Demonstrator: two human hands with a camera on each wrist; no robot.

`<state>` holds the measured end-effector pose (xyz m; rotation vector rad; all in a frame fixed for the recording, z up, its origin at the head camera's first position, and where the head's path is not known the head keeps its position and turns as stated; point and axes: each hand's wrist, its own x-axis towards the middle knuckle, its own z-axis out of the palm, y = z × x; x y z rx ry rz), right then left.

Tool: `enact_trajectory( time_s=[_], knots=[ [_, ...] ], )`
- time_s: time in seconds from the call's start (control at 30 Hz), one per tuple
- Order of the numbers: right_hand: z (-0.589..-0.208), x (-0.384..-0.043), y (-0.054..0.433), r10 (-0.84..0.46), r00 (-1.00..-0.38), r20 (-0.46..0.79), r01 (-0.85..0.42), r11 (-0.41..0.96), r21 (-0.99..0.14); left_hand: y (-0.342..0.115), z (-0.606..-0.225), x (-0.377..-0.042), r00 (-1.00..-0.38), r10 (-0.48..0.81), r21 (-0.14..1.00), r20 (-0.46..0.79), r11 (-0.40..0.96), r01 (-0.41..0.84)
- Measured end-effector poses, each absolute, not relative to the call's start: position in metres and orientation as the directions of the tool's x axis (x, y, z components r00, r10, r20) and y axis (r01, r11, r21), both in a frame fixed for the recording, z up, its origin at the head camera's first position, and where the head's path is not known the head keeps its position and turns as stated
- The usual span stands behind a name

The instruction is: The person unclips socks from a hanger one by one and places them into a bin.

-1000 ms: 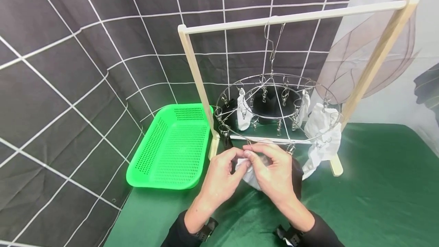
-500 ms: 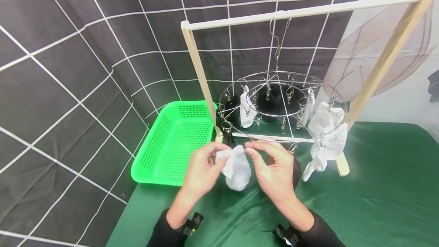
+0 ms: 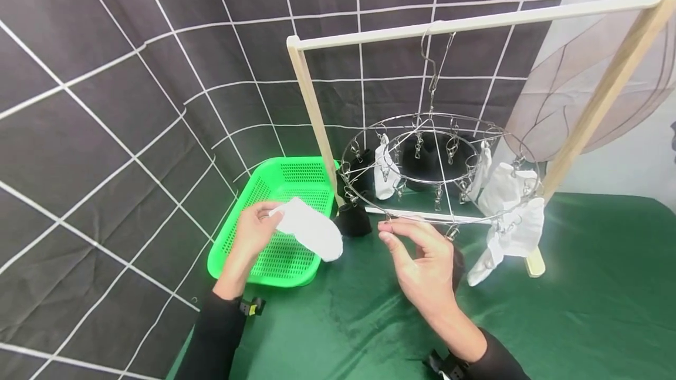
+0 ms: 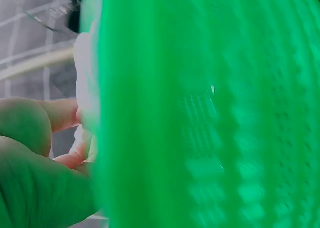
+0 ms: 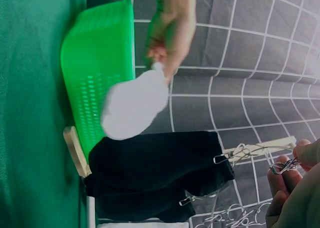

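We have the left hand (image 3: pixel 254 233) pinching one end of a white sock (image 3: pixel 313 231), held out over the green basket (image 3: pixel 285 278) (perforated floor showing). Right of the basket, the right hand (image 3: pixel 426 268) pinches a metal clip (image 5: pixel 286 164) on the round hanger (image 3: pixel 441 160), where black socks (image 5: pixel 160 155) hang. Wooden stand (image 3: pixel 311 104) beside basket.

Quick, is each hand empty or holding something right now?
Left hand: holding a white fabric sock.
Right hand: pinching a silver metal clip.
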<state>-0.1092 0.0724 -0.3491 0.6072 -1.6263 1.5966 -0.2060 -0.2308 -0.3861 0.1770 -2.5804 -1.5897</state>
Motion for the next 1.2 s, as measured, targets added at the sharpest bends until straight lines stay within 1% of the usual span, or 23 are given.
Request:
enact_trajectory(
  time_s=[0.17,0.37,0.43,0.5,0.6,0.7,0.77,0.83,0.9,0.93,0.97,1.03,1.07,1.13,1.2],
  knots=[
    [-0.348,-0.109,0.073,0.166,-0.593,0.788,-0.783,0.112,-0.612,-0.253,-0.398,-0.220,-0.983,-0.180,0.865,-0.043,0.486,-0.127],
    [-0.347,-0.108,0.074,0.159,-0.604,0.781,-0.773,0.120,-0.622,-0.268,-0.407,-0.221,-0.976,-0.194,0.832,-0.094,0.523,-0.185],
    [-0.346,-0.107,0.074,0.154,-0.609,0.778,-0.768,0.130,-0.627,-0.272,-0.410,-0.220,-0.974,-0.198,0.803,-0.112,0.560,-0.206],
    [-0.346,-0.107,0.075,0.146,-0.617,0.773,-0.760,0.145,-0.634,-0.277,-0.413,-0.218,-0.974,-0.202,0.746,-0.099,0.633,-0.206],
    [-0.345,-0.106,0.075,0.137,-0.623,0.770,-0.752,0.169,-0.638,-0.282,-0.416,-0.217,-0.977,-0.210,0.640,-0.036,0.746,-0.184],
    [-0.344,-0.105,0.075,0.127,-0.611,0.781,-0.753,0.211,-0.623,-0.281,-0.415,-0.215,-0.972,-0.229,0.555,0.057,0.816,-0.160],
    [-0.343,-0.103,0.075,0.119,-0.598,0.793,-0.758,0.239,-0.607,-0.275,-0.410,-0.213,-0.961,-0.233,0.522,0.146,0.843,-0.125],
    [-0.344,-0.103,0.075,0.111,-0.580,0.807,-0.767,0.258,-0.587,-0.264,-0.399,-0.209,-0.941,-0.212,0.513,0.263,0.857,-0.050],
    [-0.343,-0.101,0.075,0.102,-0.573,0.813,-0.770,0.273,-0.577,-0.248,-0.383,-0.201,-0.900,-0.146,0.493,0.411,0.866,0.085],
    [-0.344,-0.101,0.075,0.100,-0.568,0.817,-0.773,0.274,-0.572,-0.237,-0.373,-0.197,-0.867,-0.093,0.473,0.490,0.864,0.175],
    [-0.345,-0.101,0.075,0.098,-0.564,0.820,-0.776,0.275,-0.567,-0.226,-0.363,-0.191,-0.823,-0.032,0.442,0.568,0.855,0.272],
    [-0.346,-0.102,0.075,0.094,-0.559,0.824,-0.780,0.277,-0.561,-0.199,-0.343,-0.180,-0.709,0.093,0.357,0.699,0.814,0.459],
    [-0.346,-0.101,0.075,0.090,-0.563,0.822,-0.777,0.281,-0.563,-0.184,-0.334,-0.174,-0.645,0.157,0.304,0.748,0.783,0.543],
    [-0.347,-0.101,0.075,0.085,-0.564,0.821,-0.778,0.277,-0.564,-0.156,-0.320,-0.165,-0.525,0.277,0.209,0.804,0.696,0.687],
    [-0.346,-0.101,0.075,0.074,-0.581,0.810,-0.768,0.280,-0.576,-0.131,-0.310,-0.158,-0.438,0.380,0.140,0.815,0.604,0.784]
  ],
)
